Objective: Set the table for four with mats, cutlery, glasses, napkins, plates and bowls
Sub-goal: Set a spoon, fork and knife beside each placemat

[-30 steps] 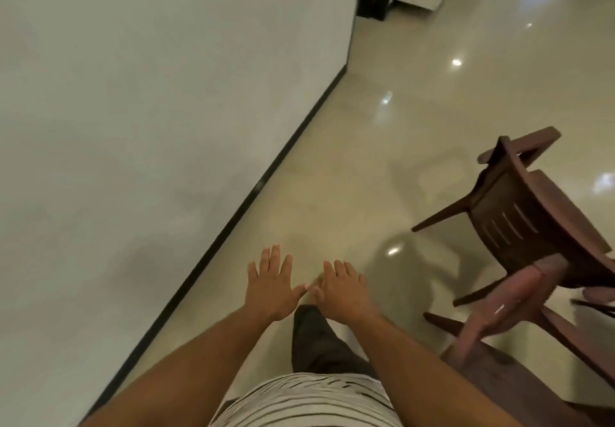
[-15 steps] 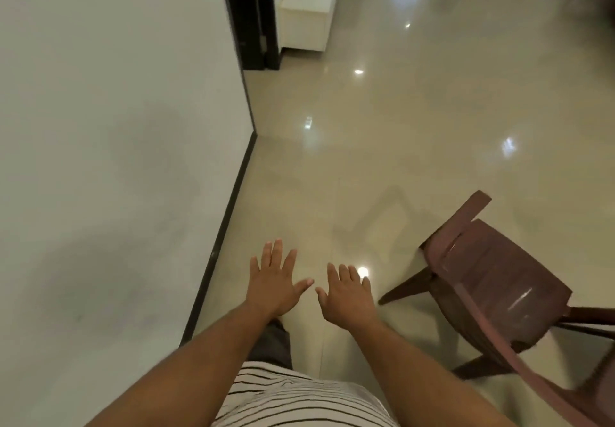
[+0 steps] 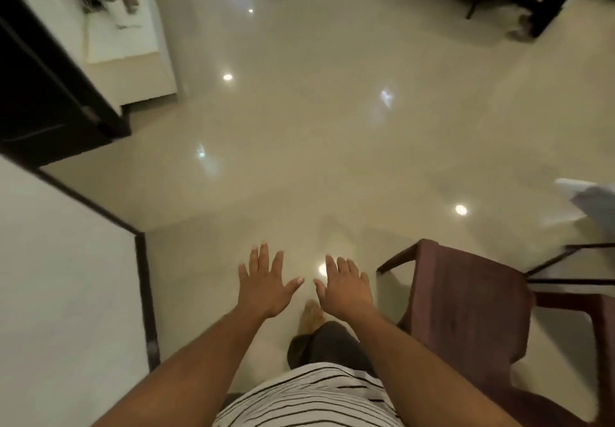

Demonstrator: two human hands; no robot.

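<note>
Both hands are held out in front of the body, palms down, over a glossy beige floor [image 3: 332, 127] that mirrors several ceiling lights. The left hand [image 3: 266, 287] has its fingers straight and fanned apart, the thumb pointing inward; it holds nothing. The right hand [image 3: 346, 288] is likewise flat, fingers straight and closer together, and empty; the two thumbs are near each other but apart. None of the mats, cutlery, glasses, napkins, plates or bowls can be made out in this view, so where they are cannot be told. Below the hands a bare foot [image 3: 311, 318] and a dark trouser leg [image 3: 327, 343] show above a striped shirt [image 3: 306, 396]. A dark brown chair [image 3: 466, 310] stands just right of the right forearm, and at the right edge lies a blurred pale thing [image 3: 589, 197] beside a dark-framed piece of furniture. At left a white wall [image 3: 60, 293] ends in a corner with black skirting; beyond it are a dark door frame [image 3: 43, 93] and a white cabinet [image 3: 126, 50] with a plant on top. Compared with half a second ago, the view has swung right: the wall fills less of the frame, the cabinet sits nearer, and the hands have kept the same flat pose.
</note>
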